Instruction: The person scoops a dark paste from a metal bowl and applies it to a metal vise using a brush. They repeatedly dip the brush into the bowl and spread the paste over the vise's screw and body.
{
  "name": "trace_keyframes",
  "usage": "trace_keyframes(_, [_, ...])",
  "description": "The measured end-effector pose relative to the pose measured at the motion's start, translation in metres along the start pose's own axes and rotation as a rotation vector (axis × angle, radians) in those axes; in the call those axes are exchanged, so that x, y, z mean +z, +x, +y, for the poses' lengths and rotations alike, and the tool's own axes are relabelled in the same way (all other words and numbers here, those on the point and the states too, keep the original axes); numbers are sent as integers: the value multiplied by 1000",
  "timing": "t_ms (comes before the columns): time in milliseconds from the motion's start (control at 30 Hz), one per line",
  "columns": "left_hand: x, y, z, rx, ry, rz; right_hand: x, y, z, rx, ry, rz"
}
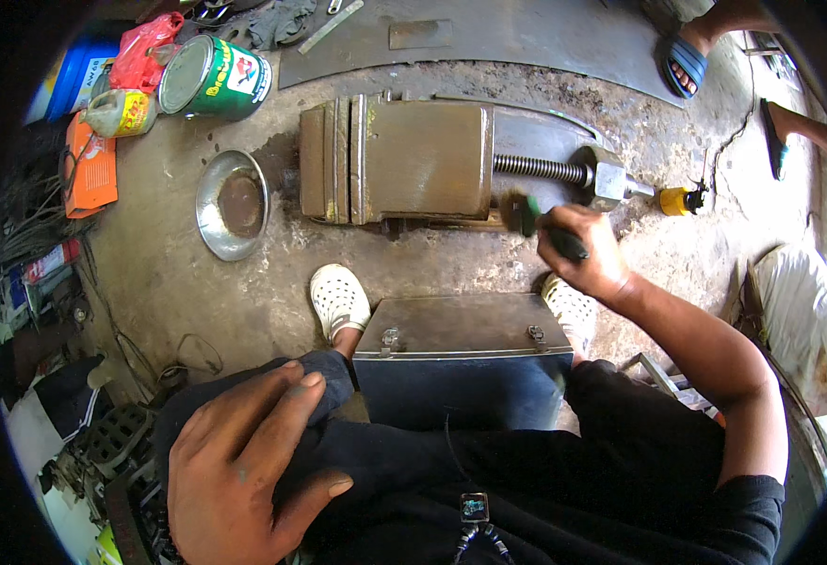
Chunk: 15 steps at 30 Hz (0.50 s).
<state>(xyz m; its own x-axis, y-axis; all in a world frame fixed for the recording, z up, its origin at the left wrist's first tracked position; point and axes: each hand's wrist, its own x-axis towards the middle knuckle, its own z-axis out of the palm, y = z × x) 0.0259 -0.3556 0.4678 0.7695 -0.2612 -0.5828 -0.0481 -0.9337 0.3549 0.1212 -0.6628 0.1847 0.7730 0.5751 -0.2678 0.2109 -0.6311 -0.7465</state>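
My right hand (pixel 583 247) is wrapped round the dark handle of a brush (pixel 527 215) with a green body. Its blurred bristles meet the lower edge of a large metal machine vise (pixel 423 160) lying on the floor in front of me. The vise's threaded screw (pixel 541 169) runs right into a block (pixel 606 179). My left hand (pixel 253 461) rests over my left thigh, fingers stretched out and holding nothing. Left of the vise stands a round metal dish (pixel 208 209) with dark brown liquid or residue in its middle.
A metal box (pixel 461 325) with two latches stands between my feet. At the upper left are a green can (pixel 235 80), a plastic jug (pixel 121 113) and an orange box (pixel 90 169). A yellow-and-black object (pixel 677 201) sits beyond the screw. Another person's sandalled foot (pixel 685 66) is at the upper right.
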Motion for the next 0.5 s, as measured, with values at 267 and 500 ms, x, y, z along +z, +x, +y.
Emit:
trace_keyframes(267, [-2,4,6,2,-12,-17,-11,2,6,-10,-48,69])
trace_keyframes(500, [2,3,6,31,-28,-27,-7,8,2,-185,-78,436])
